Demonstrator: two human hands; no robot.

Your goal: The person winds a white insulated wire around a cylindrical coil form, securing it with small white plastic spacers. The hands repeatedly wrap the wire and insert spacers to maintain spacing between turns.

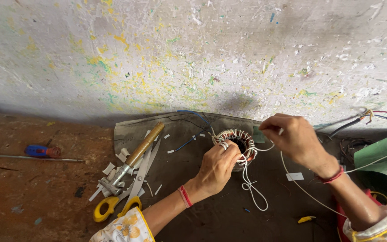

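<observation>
Here the wound motor stator (237, 140), a ring of copper coils bound with white cord, sits on a dark mat (211, 210) near the middle of the bench (27, 197), close to the paint-flecked wall (193, 54). The left hand (216, 168) is clenched over the near rim of the stator, pressing on it, a ring showing on one finger. The right hand (294, 136), just right of the stator, pinches the white cord (251, 186) between thumb and fingertips and holds it taut; the slack loops down over the mat near the stator, and another strand trails off to the right. Left of the stator a hammer (133, 157) with a wooden handle lies slanted across yellow-handled scissors (122, 197), among scraps of white paper. Farther left, a blue-handled screwdriver (41, 152) rests on the bare reddish bench. At the far right lie a green sheet (381, 154) and a bunch of coloured wires (372, 116).
</observation>
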